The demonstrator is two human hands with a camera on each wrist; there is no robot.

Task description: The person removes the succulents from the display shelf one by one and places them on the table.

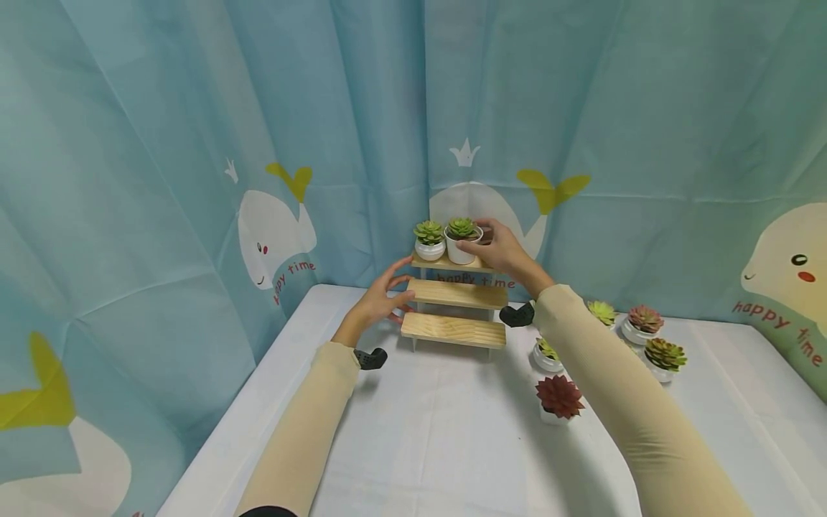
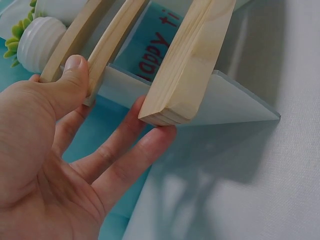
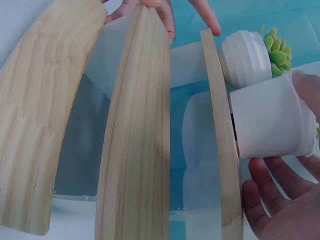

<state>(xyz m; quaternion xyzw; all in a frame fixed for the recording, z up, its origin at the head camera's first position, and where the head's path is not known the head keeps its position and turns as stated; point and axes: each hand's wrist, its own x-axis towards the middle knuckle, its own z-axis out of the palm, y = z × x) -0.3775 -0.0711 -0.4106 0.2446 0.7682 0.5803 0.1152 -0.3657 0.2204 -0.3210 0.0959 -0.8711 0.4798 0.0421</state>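
Observation:
My right hand (image 1: 500, 251) grips the rim of a white pot with a green succulent (image 1: 460, 250), thumb on the near side. The pot's base is right at the top board of a three-step wooden shelf (image 1: 454, 329). Beside it on that board sits a smaller ribbed white pot with a green succulent (image 1: 429, 250). My left hand (image 2: 65, 165) is spread at the shelf's left end, its fingertips touching the board ends and its thumb against the middle board. In the right wrist view, the held pot (image 3: 272, 117) stands close by the ribbed pot (image 3: 245, 59).
On the table right of the shelf stand several potted succulents, among them a dark red one (image 1: 559, 398), a pinkish one (image 1: 643, 323) and a green one (image 1: 664, 357). My right sleeve (image 1: 620, 402) hides part of this group. A blue curtain (image 1: 388, 108) hangs behind the shelf.

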